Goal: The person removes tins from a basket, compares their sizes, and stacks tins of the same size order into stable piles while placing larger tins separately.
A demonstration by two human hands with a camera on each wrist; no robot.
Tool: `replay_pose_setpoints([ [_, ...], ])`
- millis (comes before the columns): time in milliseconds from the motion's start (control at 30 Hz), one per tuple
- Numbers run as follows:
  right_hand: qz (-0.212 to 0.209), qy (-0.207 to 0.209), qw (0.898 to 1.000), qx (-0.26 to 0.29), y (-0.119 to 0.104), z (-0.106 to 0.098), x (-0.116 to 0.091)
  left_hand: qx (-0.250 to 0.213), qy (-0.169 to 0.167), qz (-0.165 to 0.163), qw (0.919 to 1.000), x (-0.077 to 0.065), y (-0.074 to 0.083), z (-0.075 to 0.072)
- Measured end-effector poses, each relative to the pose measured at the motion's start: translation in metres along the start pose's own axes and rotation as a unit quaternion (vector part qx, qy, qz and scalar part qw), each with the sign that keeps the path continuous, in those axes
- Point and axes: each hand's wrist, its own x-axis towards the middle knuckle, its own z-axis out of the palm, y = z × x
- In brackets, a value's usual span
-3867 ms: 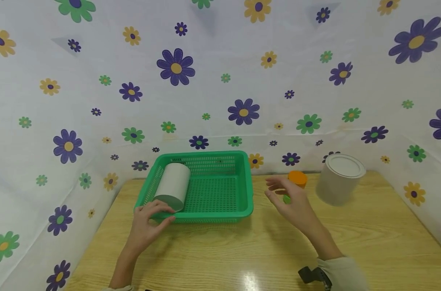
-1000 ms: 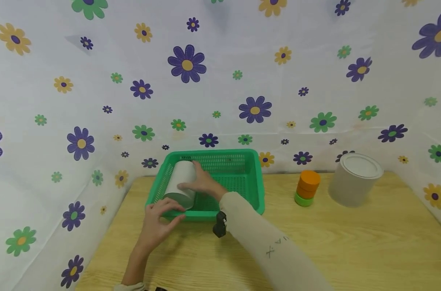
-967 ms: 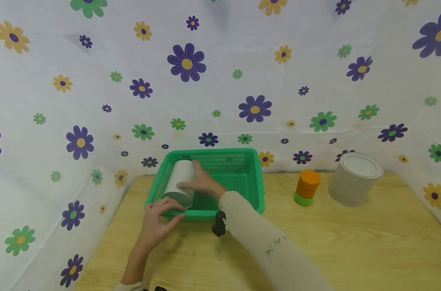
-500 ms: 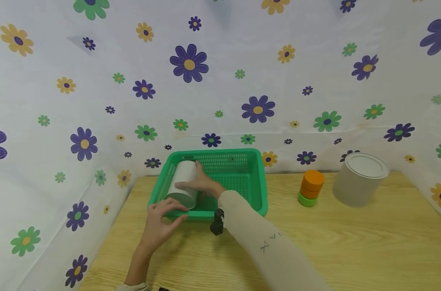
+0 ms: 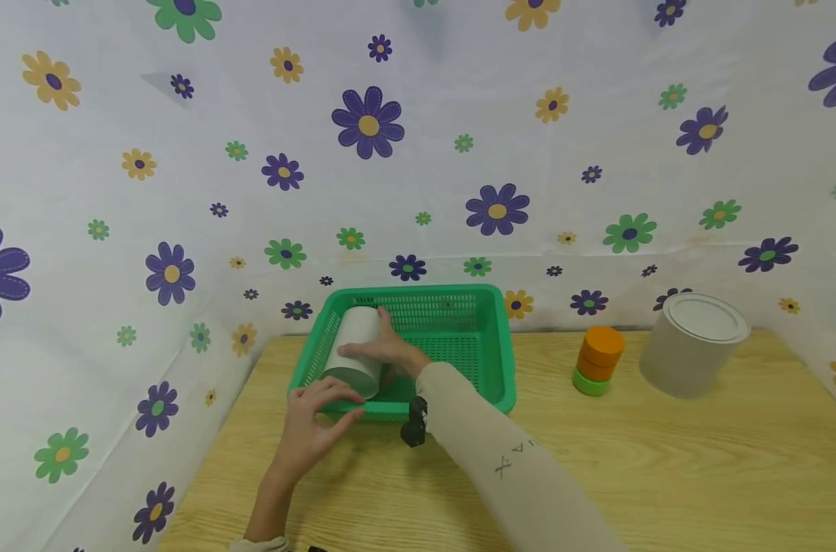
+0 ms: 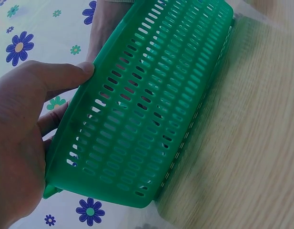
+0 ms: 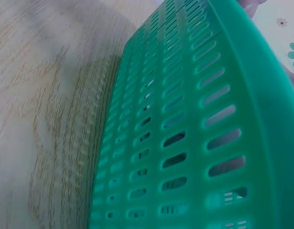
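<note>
A white cylindrical can (image 5: 354, 337) lies on its side in the left part of the green plastic basket (image 5: 506, 360). My right hand (image 5: 393, 349) reaches over the basket's near rim and holds the can from its right side, thumb across the top; some fingers are hidden behind it. At the near left corner my left hand (image 5: 311, 422) grips the basket rim. In the left wrist view the left hand (image 6: 20, 114) has its thumb on the rim and its fingers on the other side. The right wrist view is filled by the slotted basket wall (image 7: 185, 119).
Right of the basket, a short stack of round orange and green pieces (image 5: 600, 353) stands on the wooden table (image 5: 639, 475). Beside it is an upright white can with a lid (image 5: 694, 345). A flower-print cloth (image 5: 432, 184) hangs behind the table and along its sides.
From near the orange and green stack, my right hand has moved left onto the can in the basket. My left hand stays at the rim. Over the last second little differs except the head view.
</note>
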Motion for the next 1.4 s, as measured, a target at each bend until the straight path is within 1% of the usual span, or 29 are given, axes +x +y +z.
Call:
replay_pose_setpoints([
  [167, 0.014, 0.014, 1.0, -0.012, -0.001, 0.001, 0.002, 0.001, -0.001, -0.002, 1.0, 0.001, 0.001, 0.0],
  [333, 0.004, 0.016, 1.0, 0.001, -0.001, -0.002, -0.002, -0.005, 0.005, 0.004, 1.0, 0.001, 0.0, 0.001],
  [567, 0.013, 0.033, 0.999, 0.005, 0.005, -0.006, 0.01, -0.006, -0.002, -0.004, 1.0, 0.0, 0.002, 0.001],
  [667, 0.01, 0.031, 0.999, 0.001, 0.003, -0.009, 0.006, -0.008, -0.002, -0.002, 1.0, -0.001, 0.003, 0.001],
  [933, -0.021, 0.032, 0.999, -0.005, -0.007, -0.017, -0.012, -0.009, 0.003, 0.008, 0.9999, 0.0, 0.001, 0.001],
  [1100, -0.047, 0.029, 0.998, 0.015, -0.01, -0.022, -0.019, -0.007, -0.001, 0.006, 1.0, -0.001, 0.0, -0.001],
  [1267, -0.066, 0.016, 0.998, 0.019, -0.012, -0.031, -0.027, -0.009, 0.002, 0.003, 0.9999, -0.003, -0.002, -0.001],
  [1400, -0.084, 0.021, 0.996, 0.028, -0.016, -0.042, -0.035, -0.004, -0.004, 0.008, 1.0, 0.0, -0.002, -0.002],
])
